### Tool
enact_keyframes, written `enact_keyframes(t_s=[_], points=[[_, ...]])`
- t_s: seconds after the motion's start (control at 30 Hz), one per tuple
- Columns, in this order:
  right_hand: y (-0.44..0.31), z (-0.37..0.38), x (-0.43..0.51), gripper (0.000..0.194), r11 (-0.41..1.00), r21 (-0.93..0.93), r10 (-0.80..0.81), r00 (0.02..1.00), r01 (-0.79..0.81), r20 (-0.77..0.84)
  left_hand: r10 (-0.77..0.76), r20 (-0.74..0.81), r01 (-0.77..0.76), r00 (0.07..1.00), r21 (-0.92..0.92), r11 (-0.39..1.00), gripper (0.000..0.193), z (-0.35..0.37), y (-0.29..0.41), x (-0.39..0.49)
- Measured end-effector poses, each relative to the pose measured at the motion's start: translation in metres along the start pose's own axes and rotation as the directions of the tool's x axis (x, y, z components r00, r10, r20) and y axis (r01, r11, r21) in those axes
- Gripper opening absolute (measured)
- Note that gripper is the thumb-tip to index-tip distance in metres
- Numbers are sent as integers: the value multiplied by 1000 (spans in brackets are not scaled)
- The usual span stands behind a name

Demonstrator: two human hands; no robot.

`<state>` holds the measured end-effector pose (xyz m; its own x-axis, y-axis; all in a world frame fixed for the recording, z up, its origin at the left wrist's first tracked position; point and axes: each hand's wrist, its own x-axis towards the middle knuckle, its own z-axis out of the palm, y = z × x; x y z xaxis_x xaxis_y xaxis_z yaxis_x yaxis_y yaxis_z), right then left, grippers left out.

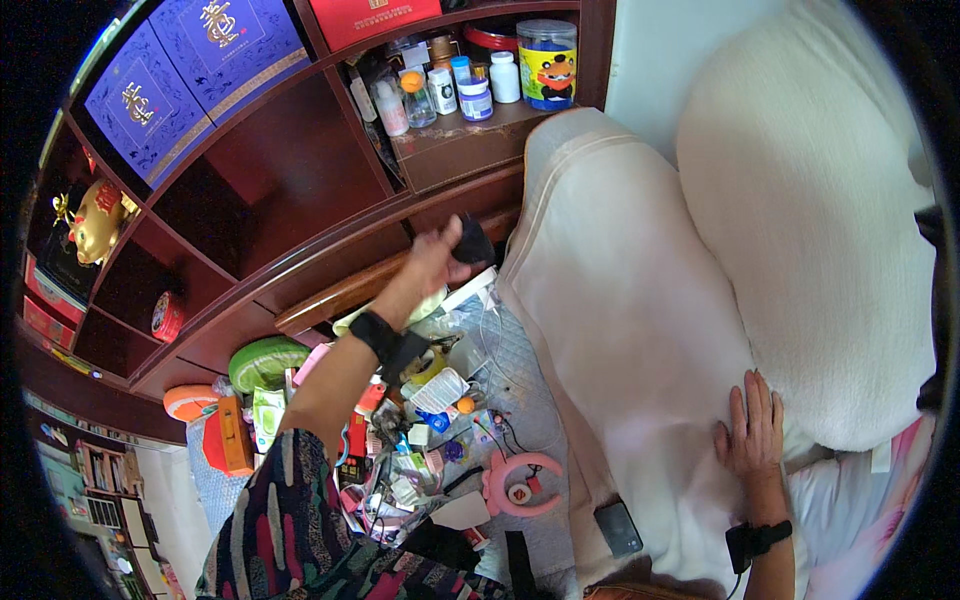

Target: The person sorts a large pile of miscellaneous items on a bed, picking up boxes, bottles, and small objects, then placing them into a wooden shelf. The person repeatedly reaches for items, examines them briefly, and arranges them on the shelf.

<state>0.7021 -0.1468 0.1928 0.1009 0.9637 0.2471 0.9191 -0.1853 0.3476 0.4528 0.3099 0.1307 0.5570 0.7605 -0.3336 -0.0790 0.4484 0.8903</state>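
My left hand (435,259), a black band on its wrist, reaches towards the wooden bed-side cabinet. It holds a small dark object (474,241), perhaps a pouch or cloth, between thumb and fingers. Palm down, my right hand (752,429) lies flat on a cream padded cover (637,322), its thumb spread from its extended fingers. Just beyond those fingertips rises a large white cushion (810,247). A dark smartphone (619,527) rests on the cover's near edge. Close below my left hand is a white power strip (469,289) with cables.
A jumble of small goods (420,442) covers the blue quilted mat (525,367), with a pink ring-shaped item (495,484) beside it. The dark red shelf unit (300,172) holds blue boxes (225,52), several bottles (442,90) and a golden pig ornament (97,221).
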Motion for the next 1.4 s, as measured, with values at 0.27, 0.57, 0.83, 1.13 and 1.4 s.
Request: enact_keyframes(t_s=[0.27,0.57,0.83,1.13,1.4], points=[[2,8,-3,58,1000,-30,7,999,-8,-43,338,26,-310,941,-341,888,30,7,162,69],[5,12,-9,54,1000,-23,14,1000,-14,7,445,-468,-580,763,-194,791,21,5,243,132],[7,20,-17,60,999,25,35,998,-36,57,825,-192,133,532,981,143,29,-25,264,146],[7,13,-11,52,999,-47,-20,1000,19,-13,889,-138,234,437,972,36,36,-50,270,179],[8,12,-8,49,998,-48,-34,998,31,-51,968,-74,174,241,984,32,35,-34,258,164]])
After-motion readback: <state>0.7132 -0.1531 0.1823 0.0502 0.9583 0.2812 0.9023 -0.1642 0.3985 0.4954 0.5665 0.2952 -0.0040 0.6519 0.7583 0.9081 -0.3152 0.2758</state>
